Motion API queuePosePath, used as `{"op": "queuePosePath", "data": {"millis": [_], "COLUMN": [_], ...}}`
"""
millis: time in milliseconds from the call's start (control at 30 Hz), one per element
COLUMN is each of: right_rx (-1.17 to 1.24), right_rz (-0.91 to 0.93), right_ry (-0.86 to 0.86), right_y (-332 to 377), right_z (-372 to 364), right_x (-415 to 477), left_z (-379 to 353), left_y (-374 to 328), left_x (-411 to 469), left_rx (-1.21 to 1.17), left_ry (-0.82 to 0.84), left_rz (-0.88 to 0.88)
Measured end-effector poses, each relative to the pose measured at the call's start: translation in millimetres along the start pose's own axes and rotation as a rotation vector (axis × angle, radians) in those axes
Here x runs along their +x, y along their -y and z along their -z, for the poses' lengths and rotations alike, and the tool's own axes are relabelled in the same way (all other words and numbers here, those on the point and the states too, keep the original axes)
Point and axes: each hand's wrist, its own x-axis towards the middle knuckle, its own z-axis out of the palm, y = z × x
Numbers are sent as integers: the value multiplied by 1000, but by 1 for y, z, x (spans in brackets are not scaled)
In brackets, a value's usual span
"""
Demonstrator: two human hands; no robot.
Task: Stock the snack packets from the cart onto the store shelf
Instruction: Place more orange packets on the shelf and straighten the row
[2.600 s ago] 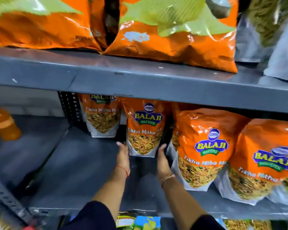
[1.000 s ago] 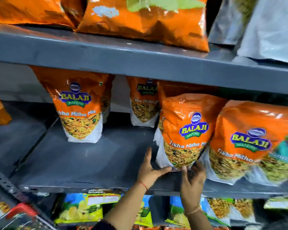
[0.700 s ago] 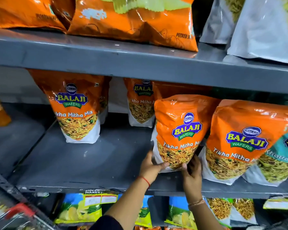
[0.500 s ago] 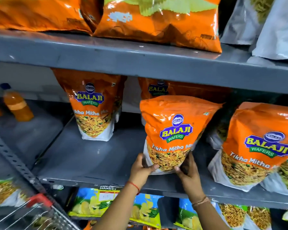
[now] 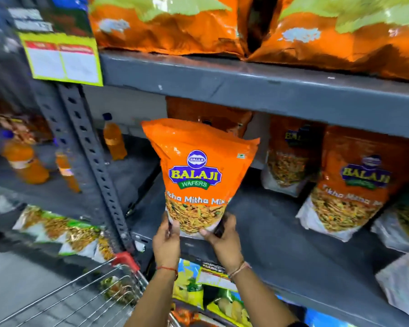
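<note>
**Two hands holding an orange snack packet at the front edge of a grey shelf**

At far left, several orange drink bottles (image 5: pixel 25 161) stand on a neighbouring grey shelf, blurred; one more bottle (image 5: pixel 112 140) stands just past the perforated upright post (image 5: pixel 90 156). Above the post hangs a yellow-bordered price label (image 5: pixel 62 61), its print unreadable. At lower left, the wire cart (image 5: pixel 80 291) with a red corner piece shows a few packets through its mesh.

At centre, the left hand (image 5: pixel 167 241) and the right hand (image 5: pixel 222 237) hold the snack packet (image 5: pixel 196 175) by its two bottom corners, fingers curled closed around the lower edge and thumbs pressed on the front face. The packet is upright, tilted slightly, with "BALAJI WAFERS" and "Tikha Mitha Mix" legible on it. It sits in front of the middle shelf (image 5: pixel 281 237), near that shelf's left end; whether its base touches the shelf surface cannot be told. A red thread circles the left wrist, and a thread or band the right wrist.

Behind the held packet stands another orange packet (image 5: pixel 213 114), mostly hidden. To the right, two matching packets stand on the same shelf, one at the back (image 5: pixel 291 161) and one nearer the front (image 5: pixel 350 185). On the upper shelf (image 5: pixel 246 90), large orange-and-green bags (image 5: pixel 170 24) lie side by side. Below the middle shelf, yellow and blue packets (image 5: pixel 217 298) are partly visible.
</note>
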Motion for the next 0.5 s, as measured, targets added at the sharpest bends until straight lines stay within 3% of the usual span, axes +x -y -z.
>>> {"op": "queuePosePath", "data": {"millis": [133, 500], "right_rx": [-2, -10], "right_rz": [-3, 16], "right_ry": [-57, -123], "right_y": [3, 13], "right_z": [-31, -42], "right_x": [3, -7], "left_z": [7, 11], "left_y": [0, 8], "left_x": [6, 16], "left_rx": [183, 189], "left_ry": [-177, -161], "left_rz": [-28, -1]}}
